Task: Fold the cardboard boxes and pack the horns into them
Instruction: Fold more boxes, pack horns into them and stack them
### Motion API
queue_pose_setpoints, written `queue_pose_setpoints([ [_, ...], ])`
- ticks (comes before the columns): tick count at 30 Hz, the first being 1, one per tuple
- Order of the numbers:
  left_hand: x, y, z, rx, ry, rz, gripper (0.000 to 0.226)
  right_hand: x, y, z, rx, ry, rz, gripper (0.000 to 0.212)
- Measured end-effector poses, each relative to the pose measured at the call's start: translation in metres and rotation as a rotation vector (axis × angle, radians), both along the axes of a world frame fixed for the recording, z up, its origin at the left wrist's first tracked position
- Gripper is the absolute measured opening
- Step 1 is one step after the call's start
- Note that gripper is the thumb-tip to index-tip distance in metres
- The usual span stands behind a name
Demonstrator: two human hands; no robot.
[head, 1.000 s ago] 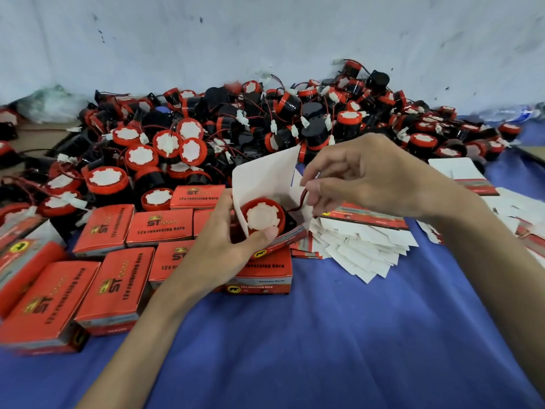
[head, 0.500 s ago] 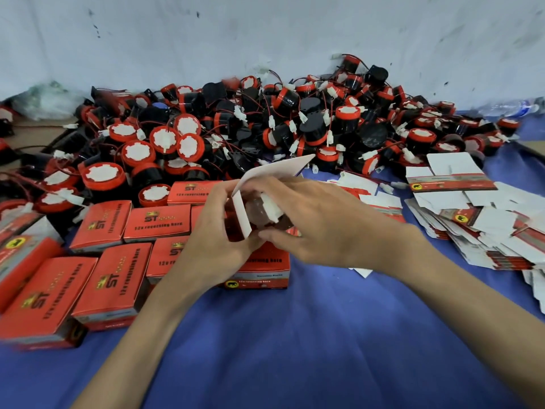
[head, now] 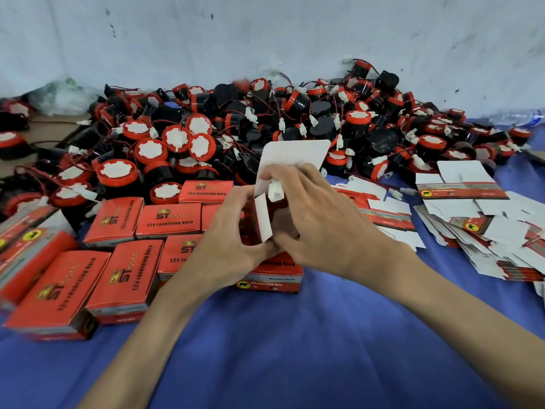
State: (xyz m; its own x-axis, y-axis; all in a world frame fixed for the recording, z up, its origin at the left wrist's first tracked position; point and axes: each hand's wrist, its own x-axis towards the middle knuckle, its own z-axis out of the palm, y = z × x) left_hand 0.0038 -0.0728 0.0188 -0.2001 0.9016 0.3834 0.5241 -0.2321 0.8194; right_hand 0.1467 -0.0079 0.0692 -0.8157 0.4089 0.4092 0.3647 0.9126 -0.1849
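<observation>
the left hand (head: 233, 246) is gripping an open red box (head: 259, 219) above the blue cloth (head: 295, 349), its white lid flap (head: 295, 154) standing up. the right hand (head: 321, 225) is pinching a white connector (head: 275, 191) at the box mouth, with the pile of loose horns (head: 265, 125) sitting behind and packed boxes (head: 118, 261) lying at the left.

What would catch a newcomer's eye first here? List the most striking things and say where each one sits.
First, the big heap of red-and-black horns piled against the white wall at the back. In the centre, the left hand and right hand hold an open box, its white flap upright, over the blue cloth. Closed red boxes lie in rows on the left, and flat unfolded cartons are stacked on the right.
</observation>
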Motion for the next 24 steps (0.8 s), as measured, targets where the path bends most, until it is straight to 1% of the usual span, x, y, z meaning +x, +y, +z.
queue_pose_setpoints([
  [4,-0.001,0.001,-0.001,-0.010,-0.002,0.009,0.055,0.001,-0.001,-0.001,-0.004,-0.005,0.003,0.053],
  [12,-0.002,0.003,-0.002,-0.001,-0.051,0.031,0.059,0.000,0.001,-0.008,0.095,-0.018,-0.045,0.055],
  [16,-0.005,0.004,-0.005,-0.006,0.013,0.056,0.066,0.000,0.005,-0.008,0.067,-0.039,-0.009,0.056],
  [18,-0.005,0.004,-0.005,-0.025,0.041,0.059,0.067,0.001,0.008,-0.007,0.064,-0.053,0.003,0.053],
  [21,-0.004,0.003,-0.004,-0.052,0.083,0.030,0.067,0.003,0.010,-0.006,0.090,-0.064,0.014,0.038],
  [24,-0.002,0.003,-0.004,-0.044,0.101,0.020,0.065,0.003,0.011,-0.003,0.116,-0.102,0.013,0.036],
])
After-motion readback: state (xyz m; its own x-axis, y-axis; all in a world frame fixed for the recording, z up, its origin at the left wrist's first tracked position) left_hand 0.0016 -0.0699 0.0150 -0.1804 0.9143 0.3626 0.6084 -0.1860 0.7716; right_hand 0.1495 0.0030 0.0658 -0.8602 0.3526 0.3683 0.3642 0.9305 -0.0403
